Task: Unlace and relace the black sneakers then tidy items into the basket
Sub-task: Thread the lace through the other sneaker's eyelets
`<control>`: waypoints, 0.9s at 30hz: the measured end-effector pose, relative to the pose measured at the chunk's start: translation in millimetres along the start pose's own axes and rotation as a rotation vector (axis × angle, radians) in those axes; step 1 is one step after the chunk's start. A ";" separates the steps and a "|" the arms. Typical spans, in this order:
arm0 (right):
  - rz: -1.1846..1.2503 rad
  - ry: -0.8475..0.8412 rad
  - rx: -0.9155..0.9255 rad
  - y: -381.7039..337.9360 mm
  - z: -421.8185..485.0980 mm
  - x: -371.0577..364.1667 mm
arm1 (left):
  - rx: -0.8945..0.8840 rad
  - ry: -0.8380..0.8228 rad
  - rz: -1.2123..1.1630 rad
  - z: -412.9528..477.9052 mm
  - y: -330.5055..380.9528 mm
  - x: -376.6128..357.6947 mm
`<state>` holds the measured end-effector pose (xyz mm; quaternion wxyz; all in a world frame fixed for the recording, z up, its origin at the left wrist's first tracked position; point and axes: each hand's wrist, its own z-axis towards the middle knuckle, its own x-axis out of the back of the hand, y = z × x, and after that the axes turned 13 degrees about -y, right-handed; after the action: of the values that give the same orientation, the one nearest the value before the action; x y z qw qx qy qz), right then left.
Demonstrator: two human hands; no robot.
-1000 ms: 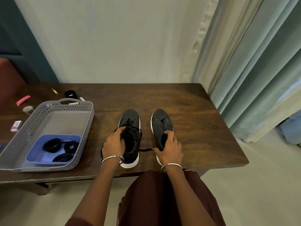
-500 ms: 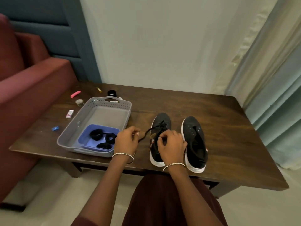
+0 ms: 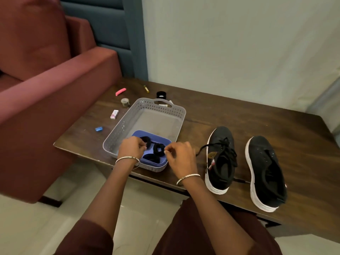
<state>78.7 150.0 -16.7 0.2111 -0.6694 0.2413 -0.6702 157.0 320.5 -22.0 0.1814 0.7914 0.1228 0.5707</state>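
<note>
Sneakers [image 3: 221, 137]: black w/ white soles, both on worktop [image 3: 239, 116], R of basket [image 3: 127, 122]; side by side, not touching, toes away from us.
Near sneaker [image 3: 219, 168]: the one closer to basket. Lace [image 3: 223, 151] sits loose across its top, and one end trails off over worktop toward R hand. Small tag at its opening.
Far sneaker [image 3: 265, 173]: eyelet rows bare. A lace tip lies on worktop btwn the two.
Basket: grey, perforated, handle at far end. Blue tray [image 3: 139, 134] sits in its near end w/ black rings [image 3: 159, 149] inside.
L hand [image 3: 131, 147]: over tray, fingers curled, tips at a ring. We can't tell if it grips anything.
R hand [image 3: 181, 157]: at basket's near R corner, thumb + forefinger pinched together. We can't tell what's btwn them, or if the lace end reaches them.
Wrists: a thin bangle on each.
Loose bits: L of and behind basket are a pink clip [image 3: 120, 91], yellow stick [image 3: 146, 88], black cap [image 3: 161, 94], small jar [image 3: 125, 102], white box [image 3: 114, 114] and blue piece [image 3: 98, 129].
Sofa [image 3: 46, 85]: red, against worktop's L end.
</note>
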 end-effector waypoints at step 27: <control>0.843 -0.121 -0.042 -11.8 -42.0 39.7 | -0.187 0.169 -0.181 -73.5 53.2 22.1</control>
<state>36.6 137.1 22.6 0.4668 -0.5546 0.4944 -0.4797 93.7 292.0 40.4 0.2942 0.7057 0.1547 0.6257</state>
